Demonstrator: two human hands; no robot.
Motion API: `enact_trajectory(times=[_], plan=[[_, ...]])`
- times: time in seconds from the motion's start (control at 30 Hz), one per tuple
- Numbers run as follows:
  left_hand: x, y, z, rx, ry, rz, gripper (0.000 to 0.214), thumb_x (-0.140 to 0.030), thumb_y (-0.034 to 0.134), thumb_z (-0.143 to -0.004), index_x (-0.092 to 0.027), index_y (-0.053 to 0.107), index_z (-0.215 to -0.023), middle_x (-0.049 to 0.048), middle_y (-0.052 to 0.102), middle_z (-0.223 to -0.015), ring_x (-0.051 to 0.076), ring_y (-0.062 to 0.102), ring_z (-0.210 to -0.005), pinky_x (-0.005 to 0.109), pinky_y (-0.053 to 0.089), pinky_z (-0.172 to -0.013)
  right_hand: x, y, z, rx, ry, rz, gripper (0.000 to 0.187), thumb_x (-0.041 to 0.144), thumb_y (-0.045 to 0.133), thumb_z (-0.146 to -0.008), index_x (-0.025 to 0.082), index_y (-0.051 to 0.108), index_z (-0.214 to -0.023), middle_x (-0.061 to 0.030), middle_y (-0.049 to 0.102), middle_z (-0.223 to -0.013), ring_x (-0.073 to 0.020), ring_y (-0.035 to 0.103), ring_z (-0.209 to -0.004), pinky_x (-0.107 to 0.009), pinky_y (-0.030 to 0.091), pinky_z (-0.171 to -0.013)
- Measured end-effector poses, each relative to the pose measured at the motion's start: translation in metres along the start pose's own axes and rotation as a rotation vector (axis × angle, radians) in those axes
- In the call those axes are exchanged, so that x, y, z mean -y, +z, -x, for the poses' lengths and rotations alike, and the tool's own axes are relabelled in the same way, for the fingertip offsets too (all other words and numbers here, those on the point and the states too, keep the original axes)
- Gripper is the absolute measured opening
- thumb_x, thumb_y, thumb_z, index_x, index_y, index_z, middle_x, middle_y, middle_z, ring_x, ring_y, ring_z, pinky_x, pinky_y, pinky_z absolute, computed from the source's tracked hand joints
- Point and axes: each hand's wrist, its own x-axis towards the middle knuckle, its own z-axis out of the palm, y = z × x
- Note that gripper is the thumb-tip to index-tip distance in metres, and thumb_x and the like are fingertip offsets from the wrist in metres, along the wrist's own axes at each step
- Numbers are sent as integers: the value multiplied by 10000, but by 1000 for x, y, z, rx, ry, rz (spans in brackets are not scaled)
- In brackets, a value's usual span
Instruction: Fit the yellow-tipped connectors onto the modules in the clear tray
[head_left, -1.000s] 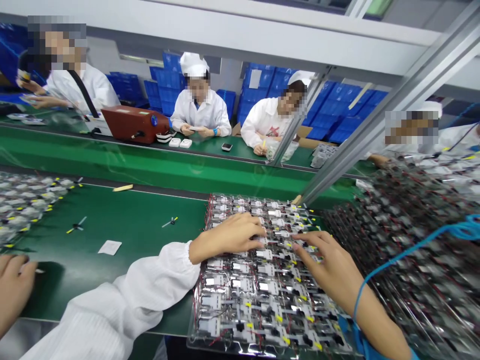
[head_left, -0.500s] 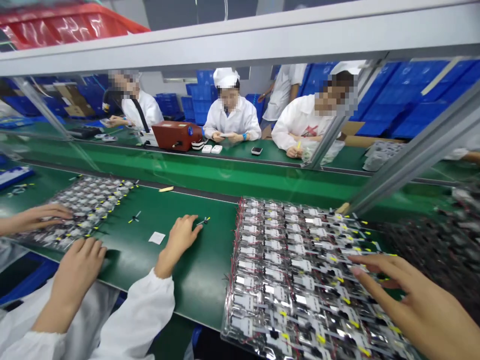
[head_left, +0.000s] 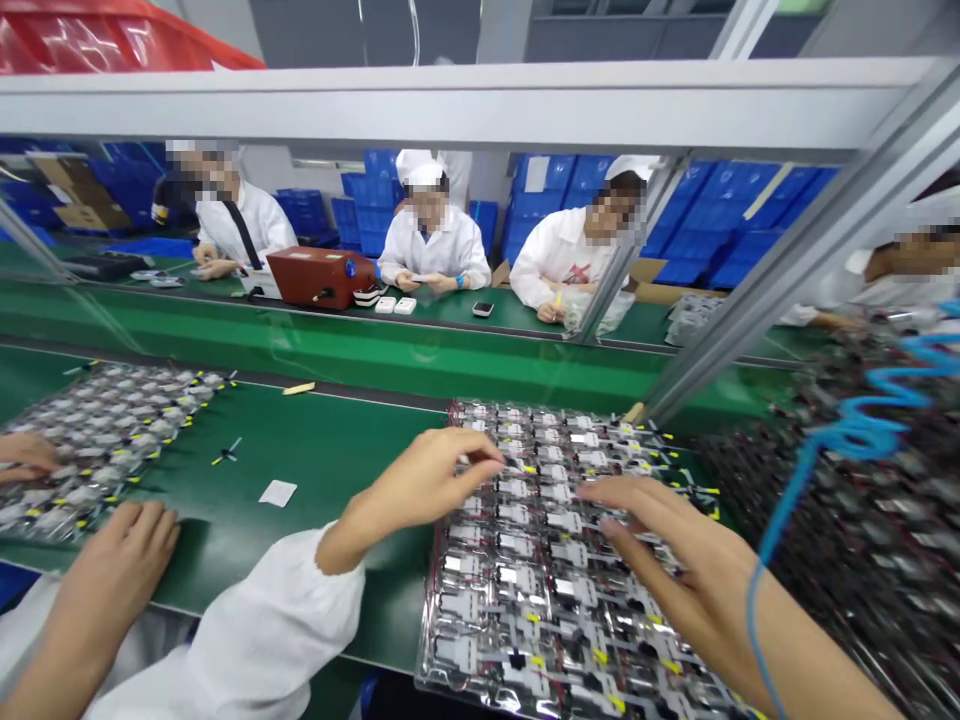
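Note:
My left hand (head_left: 420, 485) is over the left side of a clear plastic tray (head_left: 431, 640). Its thumb and fingertips pinch a small dark part with a yellow tip (head_left: 519, 466). Rows of white and silver electronic assemblies (head_left: 517, 545) with thin red wires and yellow-tipped strips fill the tray. My right hand (head_left: 675, 560) hovers above the right half of the tray, thumb and fingers apart, with nothing seen in it. Whether its fingertips touch an assembly is unclear.
A co-worker's hands (head_left: 124, 565) are by a second filled tray (head_left: 142, 420) at left. A loose yellow-tipped part (head_left: 226, 453) and a white paper square (head_left: 278, 493) lie on the green bench. At right, a coiled blue hose (head_left: 855, 435) hangs before stacked dark assemblies (head_left: 832, 530).
My left hand has lifted the small yellow-tipped part off the bench and carried it right, over the tray. My right hand has moved left across the tray. The view has swung right.

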Motion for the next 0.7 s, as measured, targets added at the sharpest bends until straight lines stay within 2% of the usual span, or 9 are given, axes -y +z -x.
enact_trajectory(times=[0.07,0.13,0.2,0.3,0.37,0.47,0.57,0.7], plan=[[-15,11,-25,96,143,-24,115,-234,589,-951,-195,697,-959,12,732,-948,169,666,-885,268,476,-802,1,8,-13,34,4,-40,290,374,421,-1028,290,612,-1228,-79,639,-1181,-270,618,-1062,-405,528,-899],[-18,24,-46,167,239,-53,96,-188,600,-939,-186,695,-957,23,733,-946,180,671,-890,275,473,-800,-8,15,-22,69,37,-67,282,379,440,-1013,270,620,-1200,-77,650,-1137,-266,619,-1023,-408,520,-875],[-12,36,-62,222,285,-11,90,-200,614,-939,-180,677,-1001,29,732,-938,179,676,-867,269,477,-775,-22,19,-28,76,82,-73,253,382,460,-998,251,640,-1119,-66,670,-1061,-253,632,-940,-396,519,-829],[7,49,-78,246,304,109,262,-263,610,-958,-168,581,-1200,51,725,-993,179,676,-889,270,492,-782,-44,20,-28,37,141,-40,260,394,466,-984,236,664,-1044,-61,687,-1008,-244,643,-870,-375,524,-764],[21,56,-86,240,345,16,236,-209,542,-984,-176,566,-1216,62,706,-1051,186,654,-964,295,482,-855,-55,20,-26,7,178,-5,294,407,459,-976,225,678,-1047,-77,688,-1014,-251,650,-863,-376,529,-746],[38,65,-92,286,423,-217,223,-91,494,-954,-203,660,-1051,57,666,-1048,207,603,-1011,333,439,-924,-67,18,-24,-16,231,37,351,441,450,-955,208,708,-997,-97,694,-981,-261,661,-818,-367,535,-675],[45,71,-92,304,473,-336,314,-57,522,-904,-244,678,-1102,62,609,-1060,230,557,-993,338,432,-881,-75,17,-25,-5,269,50,353,463,481,-911,212,727,-945,-92,707,-949,-253,665,-752,-346,527,-612],[43,76,-87,283,507,-519,382,-51,526,-881,-269,653,-1168,66,570,-1068,245,524,-974,331,428,-818,-80,21,-28,10,301,48,304,468,530,-832,232,718,-869,-62,712,-880,-248,663,-704,-341,513,-620]])
